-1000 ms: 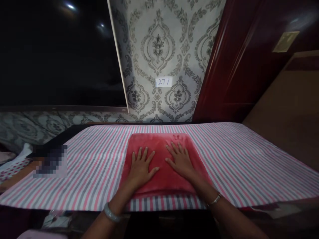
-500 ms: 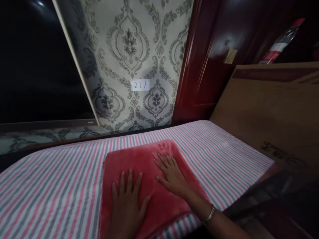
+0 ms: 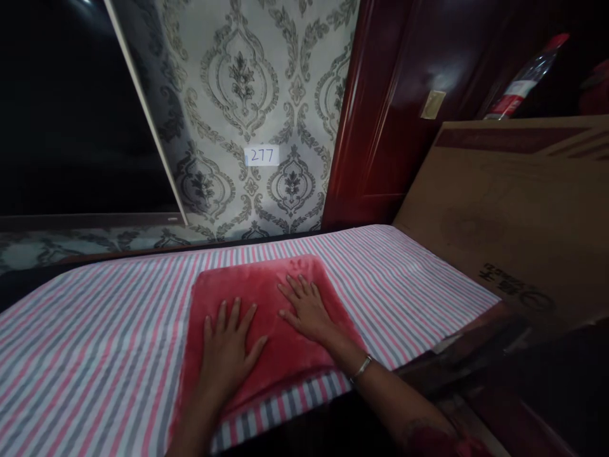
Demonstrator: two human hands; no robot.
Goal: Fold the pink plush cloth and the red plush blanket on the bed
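A folded red plush towel (image 3: 266, 289) lies flat on a table covered by a pink, grey and white striped cloth (image 3: 104, 336). My left hand (image 3: 227, 346) rests palm down on the towel's near left part, fingers spread. My right hand (image 3: 307, 308) lies palm down on its right part, fingers spread, a thin bangle on the wrist. Neither hand grips anything.
A large brown cardboard sheet (image 3: 514, 209) leans at the table's right end. Behind it stand a plastic bottle (image 3: 523, 79) and a dark red door (image 3: 404, 101). Patterned wallpaper with a "277" label (image 3: 261, 155) lies beyond the table. A dark panel (image 3: 71, 108) fills the far left.
The view has swung to the right, so the cardboard and bottle come into sight. Both hands stay flat on the red towel, in nearly the same pose.
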